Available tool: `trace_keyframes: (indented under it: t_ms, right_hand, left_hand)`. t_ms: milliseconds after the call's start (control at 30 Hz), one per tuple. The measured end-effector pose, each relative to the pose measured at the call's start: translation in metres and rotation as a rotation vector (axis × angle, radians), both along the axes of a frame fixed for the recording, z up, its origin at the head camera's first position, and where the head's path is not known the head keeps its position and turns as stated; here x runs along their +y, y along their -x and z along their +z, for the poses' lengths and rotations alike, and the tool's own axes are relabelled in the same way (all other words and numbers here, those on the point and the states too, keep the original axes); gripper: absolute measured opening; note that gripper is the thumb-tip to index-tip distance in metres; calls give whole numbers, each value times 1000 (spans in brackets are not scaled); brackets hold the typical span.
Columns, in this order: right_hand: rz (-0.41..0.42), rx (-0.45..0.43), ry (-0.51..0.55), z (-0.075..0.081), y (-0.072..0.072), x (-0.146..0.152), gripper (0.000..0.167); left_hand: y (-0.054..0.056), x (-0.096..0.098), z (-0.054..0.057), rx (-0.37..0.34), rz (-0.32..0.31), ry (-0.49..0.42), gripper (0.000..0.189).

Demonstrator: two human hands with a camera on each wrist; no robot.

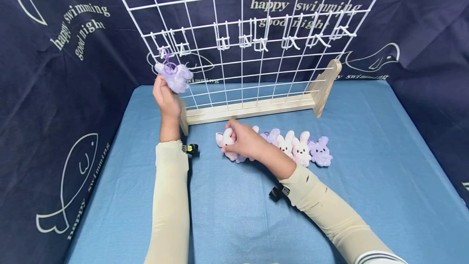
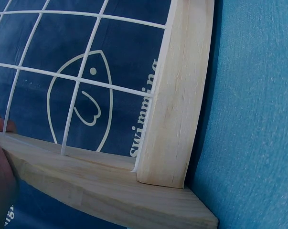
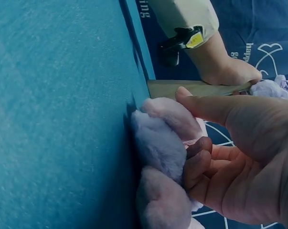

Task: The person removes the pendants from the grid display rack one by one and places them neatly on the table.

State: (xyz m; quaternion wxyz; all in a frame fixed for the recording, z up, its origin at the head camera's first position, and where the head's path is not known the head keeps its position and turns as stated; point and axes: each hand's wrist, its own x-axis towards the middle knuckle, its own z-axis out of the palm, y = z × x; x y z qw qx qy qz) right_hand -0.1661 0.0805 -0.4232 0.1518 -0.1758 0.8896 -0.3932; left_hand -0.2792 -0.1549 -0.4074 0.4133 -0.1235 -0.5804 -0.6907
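Observation:
My left hand (image 1: pixel 167 100) holds a purple plush bunny keychain (image 1: pixel 178 80) up at the left side of a white wire grid. The keychain's purple ring (image 1: pixel 170 68) and strap overlap the leftmost hook (image 1: pixel 163 51); whether the strap is on it I cannot tell. My right hand (image 1: pixel 246 139) has thumb and fingers around a pink plush bunny (image 1: pixel 226 137) at the left end of a row on the table. In the right wrist view, the thumb lies against that pink bunny (image 3: pixel 172 114), and a purple bunny (image 3: pixel 158 145) sits right beside it.
More plush bunnies continue the row rightward, including a pink one (image 1: pixel 301 150) and a purple one (image 1: pixel 321 152). Several white hooks (image 1: pixel 260 44) hang along the grid. Its wooden base (image 1: pixel 253 108) stands on the blue tablecloth (image 1: pixel 234 211), with a dark printed curtain behind.

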Motion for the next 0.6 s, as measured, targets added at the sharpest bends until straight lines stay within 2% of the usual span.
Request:
trace_keyframes:
  t_ms: [167, 400, 600]
  right_hand:
    - [12, 36, -43, -5, 0, -2, 56]
    - [6, 127, -124, -7, -5, -4, 54]
    - [-10, 122, -133, -8, -8, -4, 58]
  left_hand:
    - [0, 1, -1, -3, 12, -3, 28]
    - [-1, 2, -1, -4, 0, -6, 29]
    - [0, 1, 0, 8, 0, 1, 28]
